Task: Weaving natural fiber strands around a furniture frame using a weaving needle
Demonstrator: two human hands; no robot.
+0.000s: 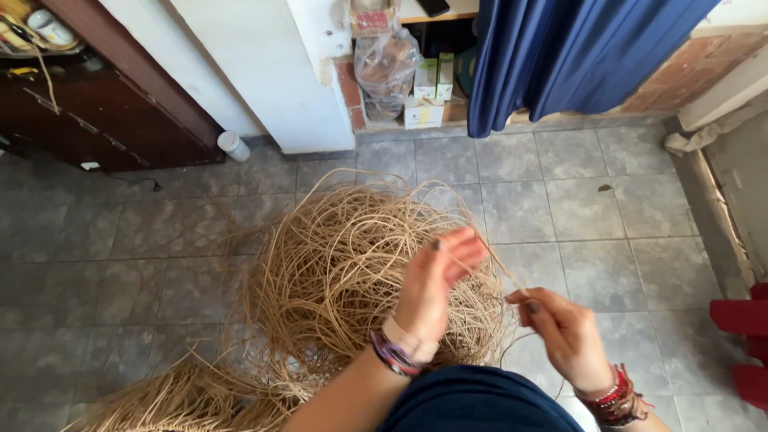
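Note:
A big loose tangle of tan rattan strands point(328, 272) lies on the grey tiled floor below me. My left hand point(436, 280) is raised over the tangle's right side, fingers closed around a thin strand point(494, 268). The same strand runs down and right to my right hand point(560, 328), which pinches it between thumb and fingers. Both wrists carry bracelets. A flatter sheaf of the same fibre point(176, 400) spreads at the lower left.
A dark wooden cabinet point(96, 120) stands at the far left, with a small white cylinder point(234, 146) on the floor beside it. A blue curtain point(560, 56) hangs at the back, next to a plastic bag point(384, 68) and boxes. Something red point(744, 336) sits at the right edge.

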